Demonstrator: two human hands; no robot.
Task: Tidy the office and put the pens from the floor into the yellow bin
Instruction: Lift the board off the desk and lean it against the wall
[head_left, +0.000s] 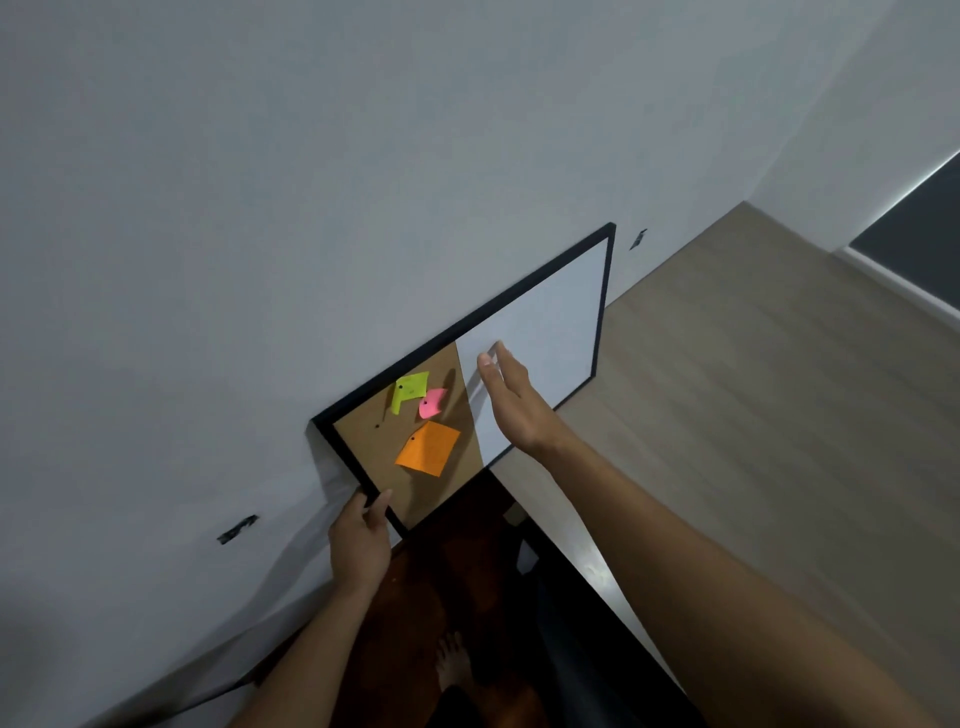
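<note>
Wall (260, 208), 8 o'clock of frame: dark tape scrap (237, 529). Just right of it the left grip (358, 545) is clenched on the board (540, 332), on the black frame edge at the board's 7 o'clock corner, thumb on the front and fingers behind. The board is tilted, with its top edge against the wall and its right end higher.

Cork half (371, 457), on the left:
- green note (410, 389) at 12 o'clock
- pink note (432, 402) touching it on the right, curled
- orange note (428, 448) at 5 o'clock, pinned at its top corner

Bare foot (453, 660) at 6 o'clock of frame, on the dark brown floor.

Right grip (511, 400) is released, fingers straight and together, holding nothing. It sits over the seam edge of the white half (561, 291). Can't tell whether it makes contact.

Second tape scrap (638, 238) on the wall at the board's 1 o'clock. Light wood floor (727, 389) at 3 o'clock.
</note>
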